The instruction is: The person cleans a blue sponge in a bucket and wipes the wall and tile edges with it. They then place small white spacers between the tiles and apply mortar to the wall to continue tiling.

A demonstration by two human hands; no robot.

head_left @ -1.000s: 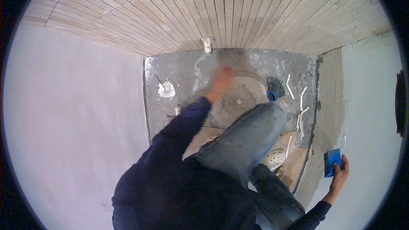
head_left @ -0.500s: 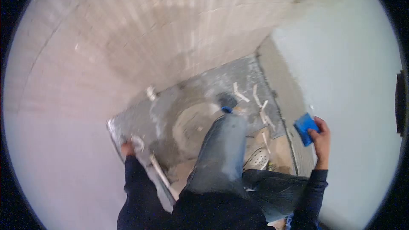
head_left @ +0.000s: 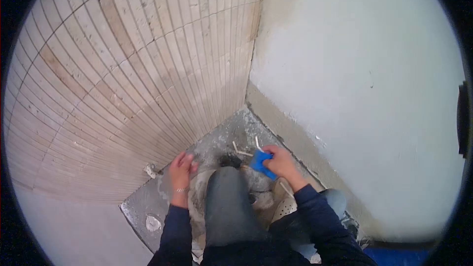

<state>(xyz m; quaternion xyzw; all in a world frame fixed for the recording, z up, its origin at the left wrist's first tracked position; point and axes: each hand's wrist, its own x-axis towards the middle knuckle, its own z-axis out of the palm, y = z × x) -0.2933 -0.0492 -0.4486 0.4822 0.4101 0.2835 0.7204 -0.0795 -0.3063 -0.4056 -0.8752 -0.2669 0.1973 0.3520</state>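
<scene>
**Blue pad (head_left: 261, 163) in the right hand (head_left: 279, 161)**

Closest to me, a jeaned knee (head_left: 228, 207) juts up at the lower centre, a pale holed clog (head_left: 285, 208) just right of it. Beyond, the right hand pinches the pad right of centre, above the clog. The left hand (head_left: 181, 171), left of the knee, has loosely bent, slightly parted fingers. White strips (head_left: 242, 152) lie on the grey floor (head_left: 217, 143) near the pad. Farther off, a slatted wall (head_left: 148, 59) fills the upper left.
</scene>
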